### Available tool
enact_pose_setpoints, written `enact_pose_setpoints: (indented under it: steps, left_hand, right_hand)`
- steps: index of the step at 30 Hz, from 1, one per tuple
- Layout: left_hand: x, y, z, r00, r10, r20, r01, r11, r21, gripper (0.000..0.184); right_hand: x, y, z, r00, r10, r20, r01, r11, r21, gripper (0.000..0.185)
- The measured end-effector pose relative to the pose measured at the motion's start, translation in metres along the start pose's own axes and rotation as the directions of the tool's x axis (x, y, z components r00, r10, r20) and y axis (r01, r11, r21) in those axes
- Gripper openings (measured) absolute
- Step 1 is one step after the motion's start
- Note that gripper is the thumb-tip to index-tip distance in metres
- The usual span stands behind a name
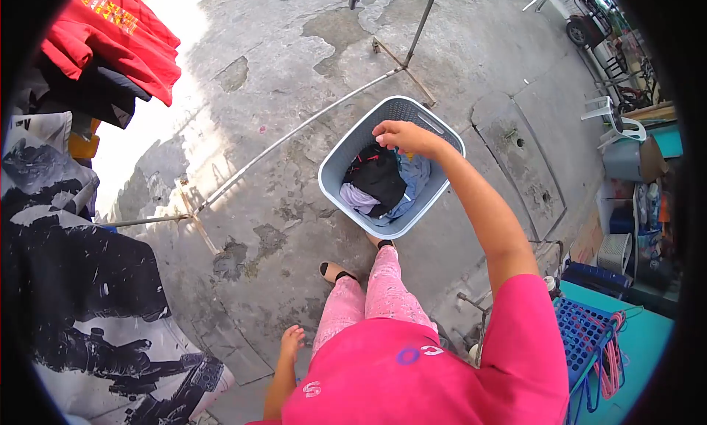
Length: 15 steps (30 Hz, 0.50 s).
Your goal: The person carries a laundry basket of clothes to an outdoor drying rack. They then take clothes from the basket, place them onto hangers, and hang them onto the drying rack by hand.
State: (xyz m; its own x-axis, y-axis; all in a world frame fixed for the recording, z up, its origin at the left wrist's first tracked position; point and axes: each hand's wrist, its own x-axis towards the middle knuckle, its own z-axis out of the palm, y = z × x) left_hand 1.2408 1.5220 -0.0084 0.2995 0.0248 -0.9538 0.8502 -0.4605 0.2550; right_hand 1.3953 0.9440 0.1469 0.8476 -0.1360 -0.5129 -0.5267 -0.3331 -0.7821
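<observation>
A grey plastic basket (331, 176) stands on the concrete floor in front of my feet. Inside it lie a black garment (377, 176), a light purple cloth (358, 198) and blue cloths (417, 180). My right hand (401, 135) is over the basket's upper part, its fingers curved and apart with nothing visible between them. Low at my left side, my left hand (292, 339) hangs with its fingers apart, holding nothing.
A metal rack bar (294, 132) runs across the floor behind the basket. Red clothing (121, 38) and a black-and-white cloth (88, 300) hang at left. At right are a teal table (641, 336), a blue basket (582, 329) and a white chair (617, 121).
</observation>
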Motion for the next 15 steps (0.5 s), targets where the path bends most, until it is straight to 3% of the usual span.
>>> enact_pose_setpoints:
  steps: [3,6,8,9,11,12,14,15]
  left_hand:
    - [0.000,-0.004,0.022,0.997,-0.034,-0.068,0.030,0.997,-0.064,0.036]
    - [-0.001,-0.013,0.051,0.997,-0.018,-0.075,0.008,0.992,-0.122,0.037]
    - [-0.005,-0.021,0.072,0.998,-0.016,-0.068,0.006,0.990,-0.143,0.038]
    - [-0.007,-0.026,0.081,0.998,-0.046,-0.035,0.041,0.990,-0.135,0.037]
    - [-0.011,-0.037,0.096,0.996,-0.085,-0.013,0.083,0.988,-0.131,0.037]
    - [-0.014,-0.042,0.100,0.987,-0.160,-0.006,0.158,0.978,-0.140,0.036]
    - [-0.014,-0.045,0.106,0.971,-0.238,-0.015,0.233,0.960,-0.158,0.036]
    - [-0.015,-0.045,0.107,0.967,-0.251,-0.029,0.244,0.957,-0.160,0.035]
  right_hand:
    - [0.038,0.142,0.012,0.934,0.344,-0.092,-0.280,0.870,0.406,0.033]
    - [0.056,0.264,0.052,0.765,0.639,-0.076,-0.335,0.497,0.801,0.042]
    - [0.070,0.343,0.093,0.685,0.724,-0.085,-0.351,0.430,0.832,0.057]
    - [0.071,0.348,0.106,0.680,0.729,-0.072,-0.366,0.424,0.829,0.057]
    - [0.083,0.352,0.133,0.483,0.843,-0.236,-0.474,0.478,0.739,0.071]
    - [0.095,0.365,0.142,0.486,0.845,-0.224,-0.483,0.473,0.737,0.071]
    - [0.115,0.372,0.159,0.600,0.619,-0.507,-0.419,0.783,0.460,0.088]
    - [0.118,0.374,0.164,0.576,0.708,-0.408,-0.416,0.684,0.600,0.069]
